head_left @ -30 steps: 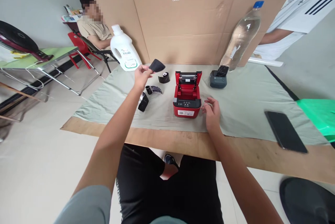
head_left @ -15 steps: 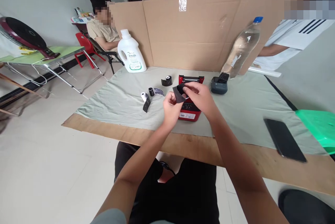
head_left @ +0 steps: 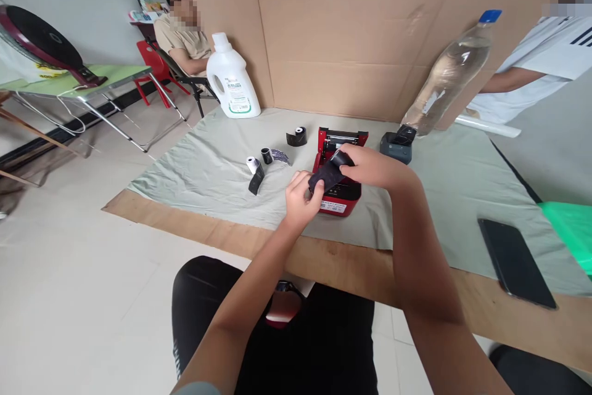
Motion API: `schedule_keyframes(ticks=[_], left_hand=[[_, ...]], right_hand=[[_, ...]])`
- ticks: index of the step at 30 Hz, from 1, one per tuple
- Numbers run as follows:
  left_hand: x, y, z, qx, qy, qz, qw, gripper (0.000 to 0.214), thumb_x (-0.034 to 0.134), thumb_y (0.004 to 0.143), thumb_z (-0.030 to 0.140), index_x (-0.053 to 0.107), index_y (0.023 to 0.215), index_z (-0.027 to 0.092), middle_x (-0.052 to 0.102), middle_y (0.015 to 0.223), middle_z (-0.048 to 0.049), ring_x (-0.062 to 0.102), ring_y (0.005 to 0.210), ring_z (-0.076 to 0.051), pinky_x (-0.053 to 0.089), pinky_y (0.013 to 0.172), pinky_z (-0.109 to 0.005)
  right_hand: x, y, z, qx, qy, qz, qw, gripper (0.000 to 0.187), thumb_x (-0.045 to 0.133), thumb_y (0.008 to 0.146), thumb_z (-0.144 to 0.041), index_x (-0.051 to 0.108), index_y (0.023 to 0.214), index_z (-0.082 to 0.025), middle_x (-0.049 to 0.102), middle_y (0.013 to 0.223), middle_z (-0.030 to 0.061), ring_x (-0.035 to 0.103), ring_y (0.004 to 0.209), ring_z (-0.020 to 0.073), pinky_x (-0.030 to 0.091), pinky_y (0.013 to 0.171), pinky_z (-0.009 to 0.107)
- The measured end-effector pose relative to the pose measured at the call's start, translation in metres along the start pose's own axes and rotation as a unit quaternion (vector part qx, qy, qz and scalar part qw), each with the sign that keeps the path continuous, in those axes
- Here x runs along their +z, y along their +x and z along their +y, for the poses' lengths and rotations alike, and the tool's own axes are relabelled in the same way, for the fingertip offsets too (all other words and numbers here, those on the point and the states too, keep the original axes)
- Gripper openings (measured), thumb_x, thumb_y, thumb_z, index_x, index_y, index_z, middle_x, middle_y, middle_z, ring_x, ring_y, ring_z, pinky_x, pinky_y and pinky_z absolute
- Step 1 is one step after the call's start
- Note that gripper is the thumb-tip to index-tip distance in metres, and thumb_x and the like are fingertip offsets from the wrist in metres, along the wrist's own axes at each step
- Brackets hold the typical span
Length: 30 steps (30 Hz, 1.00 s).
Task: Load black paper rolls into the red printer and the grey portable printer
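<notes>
A red label printer (head_left: 340, 193) with its lid up stands on the grey-green cloth (head_left: 217, 167). Just above its front, both hands grip a black strip of label tape (head_left: 327, 175). My left hand (head_left: 300, 201) pinches the strip's near end and my right hand (head_left: 370, 164) holds the far end over the open bay. To the left on the cloth lie a white-cored roll with a black tail (head_left: 254, 173), a small black roll with a loose strip (head_left: 272, 156) and another black roll (head_left: 296, 136).
A white detergent jug (head_left: 231, 81) and a leaning clear bottle (head_left: 451, 74) stand against the cardboard screen (head_left: 361, 31). A small grey printer (head_left: 398, 145) sits behind, a black phone (head_left: 515, 262) at right. One person sits far left, another's arm is at far right.
My left hand brought the black strip from the far left to the printer. My right hand rose off the cloth and took its other end. Both hands now hold it lower, over the printer.
</notes>
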<state>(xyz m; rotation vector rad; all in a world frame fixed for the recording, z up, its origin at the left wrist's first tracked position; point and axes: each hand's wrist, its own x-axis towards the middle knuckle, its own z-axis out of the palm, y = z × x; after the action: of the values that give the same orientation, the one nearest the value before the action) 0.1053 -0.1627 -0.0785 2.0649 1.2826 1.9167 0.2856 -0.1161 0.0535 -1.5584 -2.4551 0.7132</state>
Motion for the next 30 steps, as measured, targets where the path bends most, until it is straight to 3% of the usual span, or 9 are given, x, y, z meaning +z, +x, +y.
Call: schedule_keyframes(ticks=[3,6,9,12,15,17,21,25,30], left_hand=[[-0.002,-0.006,0.004,0.048,0.024,-0.035,0.998,0.025,0.054,0.101,0.032,0.055,0.078,0.022,0.066,0.081,-0.0055,0.055,0.077,-0.02,0.045,0.073,-0.036],[-0.003,-0.011,0.007,0.052,0.008,-0.047,0.998,0.025,0.053,0.098,0.036,0.048,0.076,0.024,0.06,0.08,-0.0055,0.053,0.075,-0.021,0.042,0.071,-0.038],[-0.005,-0.01,0.006,0.039,-0.036,-0.007,0.999,0.018,0.058,0.092,0.029,0.043,0.082,0.025,0.051,0.078,-0.0029,0.05,0.075,-0.021,0.04,0.071,-0.037],[-0.006,-0.006,0.003,0.012,-0.038,0.022,0.999,0.022,0.064,0.081,0.021,0.053,0.1,0.024,0.06,0.096,-0.0069,0.055,0.089,-0.024,0.043,0.078,-0.037],[-0.007,-0.002,0.002,-0.028,-0.002,-0.059,0.998,0.036,0.064,0.08,0.017,0.063,0.115,0.025,0.072,0.115,-0.0076,0.058,0.109,-0.028,0.041,0.092,-0.041],[-0.007,-0.002,0.002,-0.046,0.008,-0.104,0.993,0.024,0.064,0.084,0.018,0.071,0.105,0.027,0.077,0.112,-0.0044,0.058,0.112,-0.028,0.036,0.098,-0.043],[-0.003,-0.003,0.003,-0.051,0.001,-0.107,0.993,0.012,0.065,0.091,0.022,0.074,0.085,0.028,0.08,0.101,-0.0017,0.06,0.106,-0.026,0.034,0.095,-0.044],[-0.003,-0.003,0.005,-0.06,-0.005,-0.108,0.992,0.013,0.064,0.09,0.02,0.075,0.09,0.028,0.08,0.1,-0.0016,0.061,0.105,-0.026,0.034,0.093,-0.042],[-0.001,0.001,0.003,-0.1,-0.031,-0.114,0.988,0.027,0.063,0.085,0.013,0.076,0.103,0.028,0.08,0.104,-0.0026,0.059,0.109,-0.028,0.036,0.097,-0.042]], right_hand=[[0.008,0.005,0.002,0.012,-0.044,-0.013,0.999,0.021,0.062,0.084,-0.016,0.055,0.103,-0.023,0.069,0.108,0.0083,0.062,0.089,0.0248,0.042,0.073,0.033],[0.019,0.013,0.0,0.028,-0.092,-0.004,0.995,0.019,0.055,0.085,-0.012,0.052,0.099,-0.023,0.068,0.097,0.0084,0.061,0.083,0.026,0.042,0.076,0.035],[0.028,0.02,-0.002,0.019,-0.134,0.03,0.99,0.024,0.049,0.079,-0.002,0.049,0.09,-0.023,0.066,0.087,0.0079,0.061,0.085,0.0276,0.04,0.088,0.041],[0.036,0.028,-0.001,0.016,-0.135,0.025,0.99,0.026,0.049,0.076,0.0,0.046,0.085,-0.024,0.066,0.086,0.0079,0.061,0.089,0.0289,0.039,0.095,0.044],[0.044,0.036,0.002,0.037,-0.128,0.016,0.991,0.022,0.051,0.078,-0.003,0.048,0.085,-0.024,0.067,0.088,0.0101,0.062,0.096,0.0316,0.039,0.096,0.046],[0.05,0.042,0.005,0.046,-0.134,0.024,0.99,0.019,0.052,0.079,-0.006,0.052,0.085,-0.023,0.068,0.091,0.0126,0.06,0.101,0.0337,0.04,0.097,0.049],[0.057,0.051,0.013,0.054,-0.142,-0.001,0.988,0.013,0.056,0.079,-0.012,0.062,0.083,-0.022,0.069,0.091,0.0135,0.059,0.102,0.0343,0.041,0.098,0.051],[0.055,0.056,0.021,0.046,-0.123,-0.024,0.991,0.023,0.053,0.081,-0.011,0.072,0.088,-0.023,0.075,0.099,0.0119,0.062,0.107,0.033,0.04,0.102,0.053],[0.03,0.043,0.036,0.005,-0.012,0.025,1.0,0.022,0.058,0.085,-0.016,0.077,0.088,-0.025,0.081,0.1,0.0068,0.068,0.098,0.0295,0.047,0.097,0.047]])
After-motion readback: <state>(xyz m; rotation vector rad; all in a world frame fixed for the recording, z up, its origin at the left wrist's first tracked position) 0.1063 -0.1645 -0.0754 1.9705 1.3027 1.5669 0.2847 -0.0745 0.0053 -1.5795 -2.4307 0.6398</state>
